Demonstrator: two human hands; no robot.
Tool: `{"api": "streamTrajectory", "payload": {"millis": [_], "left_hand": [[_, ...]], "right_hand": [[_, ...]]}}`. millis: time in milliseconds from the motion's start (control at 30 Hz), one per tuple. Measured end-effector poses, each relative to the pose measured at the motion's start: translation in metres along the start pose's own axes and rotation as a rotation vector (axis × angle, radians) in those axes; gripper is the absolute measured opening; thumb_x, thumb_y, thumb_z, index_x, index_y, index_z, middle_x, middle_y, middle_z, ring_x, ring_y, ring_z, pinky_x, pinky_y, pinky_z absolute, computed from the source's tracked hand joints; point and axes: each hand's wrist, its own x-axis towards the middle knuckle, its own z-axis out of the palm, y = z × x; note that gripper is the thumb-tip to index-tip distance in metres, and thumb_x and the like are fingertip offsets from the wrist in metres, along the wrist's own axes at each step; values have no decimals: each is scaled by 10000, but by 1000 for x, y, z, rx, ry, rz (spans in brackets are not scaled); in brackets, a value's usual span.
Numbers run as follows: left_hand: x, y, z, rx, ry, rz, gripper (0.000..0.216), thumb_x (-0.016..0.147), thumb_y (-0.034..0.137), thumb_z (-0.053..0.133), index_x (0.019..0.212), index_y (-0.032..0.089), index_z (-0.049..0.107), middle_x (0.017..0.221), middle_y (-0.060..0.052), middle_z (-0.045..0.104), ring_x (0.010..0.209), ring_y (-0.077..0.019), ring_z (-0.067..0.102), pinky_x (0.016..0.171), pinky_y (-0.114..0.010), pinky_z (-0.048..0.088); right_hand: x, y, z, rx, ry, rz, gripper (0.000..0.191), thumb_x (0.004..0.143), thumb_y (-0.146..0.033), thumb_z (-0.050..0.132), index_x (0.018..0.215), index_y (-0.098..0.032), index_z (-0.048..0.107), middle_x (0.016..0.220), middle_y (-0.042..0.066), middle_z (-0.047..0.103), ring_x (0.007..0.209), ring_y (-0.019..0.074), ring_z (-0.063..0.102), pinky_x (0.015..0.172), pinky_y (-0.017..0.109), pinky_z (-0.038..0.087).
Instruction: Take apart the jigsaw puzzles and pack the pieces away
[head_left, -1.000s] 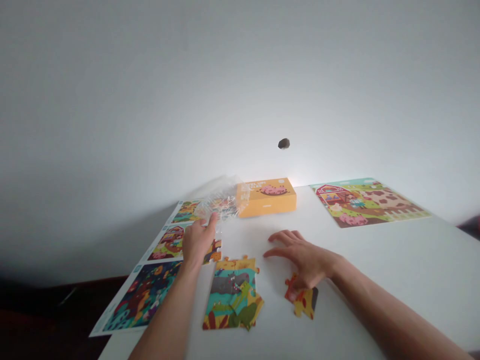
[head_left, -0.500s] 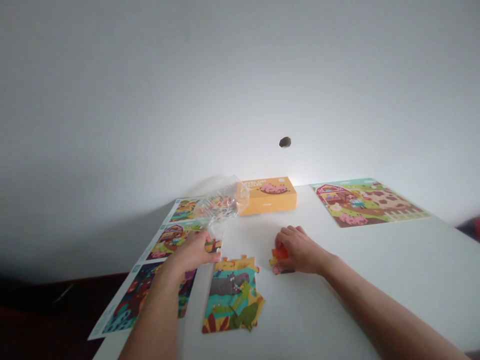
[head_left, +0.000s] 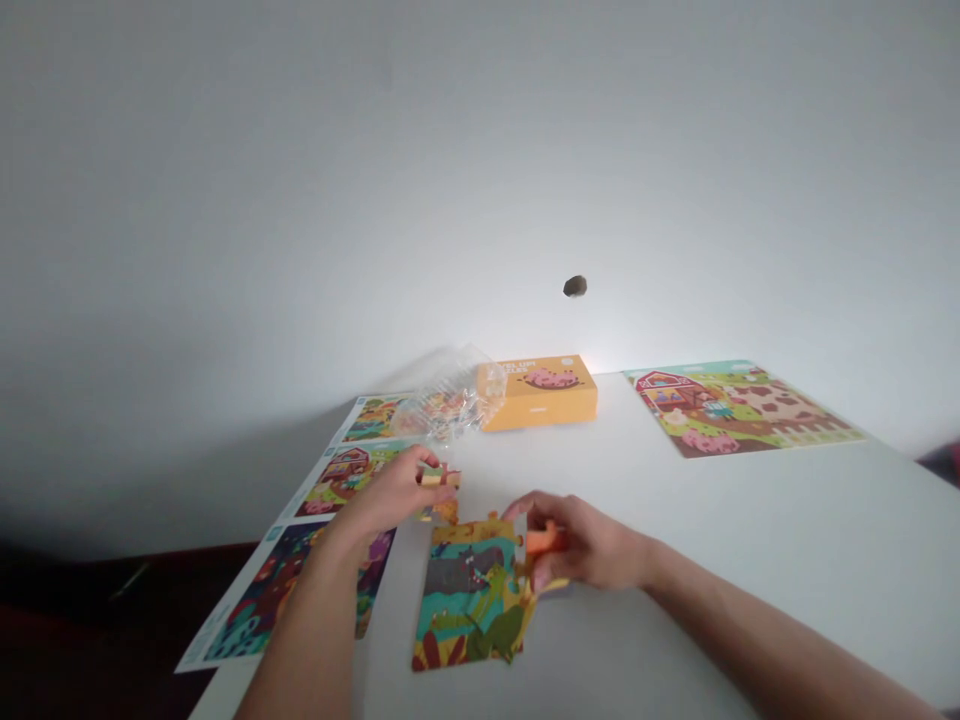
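A: How far is the puzzle now?

B: In the lower middle of the frame a joined block of puzzle pieces (head_left: 471, 595) lies flat on the white bench (head_left: 750, 560). It looks only partly built; its top and right edges are uneven, so I judge that more pieces must be added.

A: And the hands?

B: The right hand (head_left: 577, 545) grasps one orange piece (head_left: 546, 541) just at the right edge of the block. The left hand (head_left: 394, 492) pinches another small piece (head_left: 433, 476) a little above the block's upper left corner. Neither is joined yet.

A: What can you count?

B: One block in work, two pieces in the hands, and perhaps one loose piece (head_left: 447, 511) under the left hand; I cannot tell exactly. To the left lies one picture sheet (head_left: 300, 570) with three scenes. Behind are one clear plastic bag (head_left: 454, 400) and one orange box (head_left: 541, 392). In the upper right, one finished farm puzzle (head_left: 739, 405) lies well apart.
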Motion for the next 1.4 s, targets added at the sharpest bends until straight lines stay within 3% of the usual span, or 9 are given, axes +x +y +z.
{"api": "streamTrajectory", "payload": {"millis": [100, 233, 400, 567, 733, 933, 1067, 1267, 1400], "left_hand": [[-8, 11, 1, -26, -222, 67, 486, 616, 450, 718, 1018, 193, 626, 720, 10, 632, 634, -173, 551, 553, -231, 340], [-13, 23, 9, 82, -351, 100, 481, 529, 389, 769, 969, 203, 718, 639, 21, 577, 595, -163, 509, 510, -227, 290], [-9, 21, 17, 56, -339, 102, 621, 530, 368, 767, 1118, 202, 660, 608, 45, 551, 561, -150, 487, 499, -231, 291], [0, 13, 23, 186, -227, 165, 630, 540, 395, 775, 1134, 229, 645, 752, 21, 597, 668, -181, 553, 561, -245, 368], [2, 19, 39, 256, -130, 326, 630, 515, 362, 803, 1114, 247, 644, 1056, -39, 589, 961, -249, 579, 831, -296, 432], [4, 20, 54, 262, -114, 396, 574, 559, 332, 788, 1089, 233, 591, 1101, -49, 507, 1037, -246, 532, 913, -329, 426], [3, 22, 58, 237, -98, 431, 550, 520, 316, 813, 997, 209, 562, 1075, -55, 503, 1064, -262, 488, 926, -357, 421], [-2, 33, 64, 155, -122, 348, 542, 519, 254, 808, 984, 196, 536, 1024, -35, 534, 927, -220, 528, 796, -317, 450], [-3, 41, 64, -17, -113, 356, 435, 627, 223, 745, 1021, 208, 562, 972, -5, 593, 869, -184, 566, 772, -281, 447]], "right_hand": [[1, -7, 10, -235, -187, -190, 528, 800, -593, 599, 1226, -281, 591, 891, 33, 672, 845, 198, 568, 811, 320, 377], [2, -5, 6, -530, -174, -176, 433, 800, -583, 605, 1157, -343, 655, 820, 36, 652, 875, 211, 536, 830, 349, 318], [-2, 2, -14, -661, -61, -3, 451, 802, -626, 567, 1122, -321, 654, 870, 46, 583, 872, 210, 508, 811, 347, 322], [-4, 10, -25, -721, 118, 159, 455, 793, -627, 576, 1023, -239, 633, 995, 81, 548, 940, 234, 494, 838, 368, 354], [0, 15, -21, -731, 177, 174, 628, 782, -641, 575, 1251, -224, 532, 1150, 120, 538, 1034, 274, 476, 899, 420, 358], [3, 19, -19, -700, 135, 118, 757, 773, -670, 554, 1375, -225, 438, 1393, 112, 464, 1176, 333, 392, 994, 484, 283], [4, 20, -20, -637, 139, 108, 843, 734, -646, 616, 1419, -218, 377, 1370, 104, 496, 1156, 323, 399, 1004, 480, 274], [6, 19, -16, -492, 140, 92, 938, 632, -590, 741, 1412, -212, 383, 1183, 119, 574, 1073, 292, 482, 974, 453, 335], [7, 22, -10, -172, 222, 161, 858, 653, -414, 777, 1385, -200, 384, 1102, 83, 611, 930, 219, 566, 822, 334, 445]]}}
